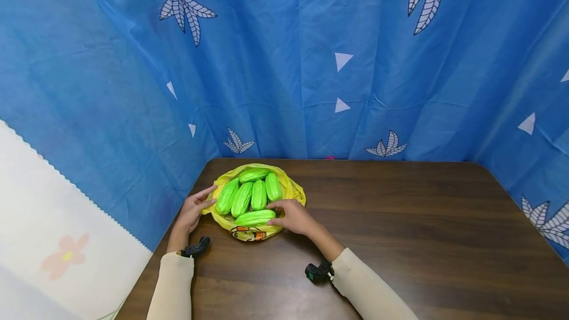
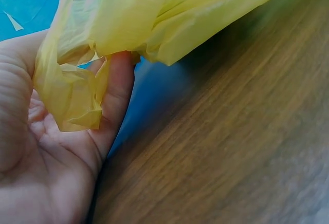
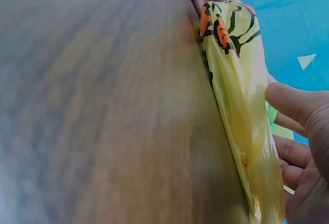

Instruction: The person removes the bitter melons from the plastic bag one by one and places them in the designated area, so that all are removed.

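Observation:
A yellow plastic bag [image 1: 291,190] lies on the table with its mouth folded wide around several bright green, ridged, cucumber-like vegetables [image 1: 241,200]. My left hand [image 1: 191,214] holds the bag's left edge; in the left wrist view, crumpled yellow film [image 2: 77,98] hangs between thumb and fingers. At the front right rim is my right hand [image 1: 293,216], its fingers over the right end of the frontmost vegetable [image 1: 254,218]. The right wrist view shows the right thumb [image 3: 290,99] against the bag's outer side, the other fingers beyond the rim. Their tips are partly hidden.
The brown wooden table [image 1: 400,241] extends to the right of the bag. A blue curtain [image 1: 284,63] with leaf prints borders its back and sides, with a white cloth part [image 1: 53,231] at left. Black wrist cameras [image 1: 317,272] sit on both forearms.

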### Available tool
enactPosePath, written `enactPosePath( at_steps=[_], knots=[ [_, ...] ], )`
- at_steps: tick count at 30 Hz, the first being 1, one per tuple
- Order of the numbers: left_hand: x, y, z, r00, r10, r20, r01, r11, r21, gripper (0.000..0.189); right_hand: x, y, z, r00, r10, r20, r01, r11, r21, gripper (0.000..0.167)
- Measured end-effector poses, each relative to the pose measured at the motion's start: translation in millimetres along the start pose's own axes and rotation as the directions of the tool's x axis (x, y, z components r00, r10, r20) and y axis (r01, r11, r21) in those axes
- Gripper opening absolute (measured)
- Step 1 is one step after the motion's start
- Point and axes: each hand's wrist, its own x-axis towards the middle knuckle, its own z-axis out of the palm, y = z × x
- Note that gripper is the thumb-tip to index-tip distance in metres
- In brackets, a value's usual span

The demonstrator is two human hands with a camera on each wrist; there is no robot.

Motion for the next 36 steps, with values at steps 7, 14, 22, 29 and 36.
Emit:
enactPosePath(
  at_steps=[7, 14, 22, 29, 36],
  knots=[
    [-1.6, 0.2, 1.2, 1.000, 0.015, 0.011, -0.015, 1.000, -0.018, 0.056, -1.7, -0.9, -0.7, 1.000, 0.010, 0.005, -0.010, 1.000, 0.011, 0.039],
    [-3.6, -0.1, 2.7, 0.999, 0.025, 0.027, -0.025, 1.000, -0.006, 0.056, -3.6, -0.7, 1.6, 1.000, 0.012, 0.005, -0.012, 1.000, -0.009, 0.040],
    [-1.4, 0.0, 1.5, 0.999, 0.026, 0.026, -0.025, 0.999, -0.021, 0.056, -1.4, -0.6, 2.4, 0.999, 0.032, 0.009, -0.032, 0.999, -0.020, 0.042],
    [-0.7, 1.9, 1.4, 0.999, 0.033, 0.034, -0.033, 0.999, -0.015, 0.055, -1.0, -0.2, 2.2, 1.000, 0.026, -0.006, -0.026, 1.000, -0.006, 0.039],
    [-1.8, 1.0, 0.3, 0.998, 0.037, 0.046, -0.037, 0.999, -0.018, 0.056, -1.2, 2.1, -0.3, 0.999, 0.009, -0.042, -0.006, 0.997, 0.082, 0.039]
  ],
)
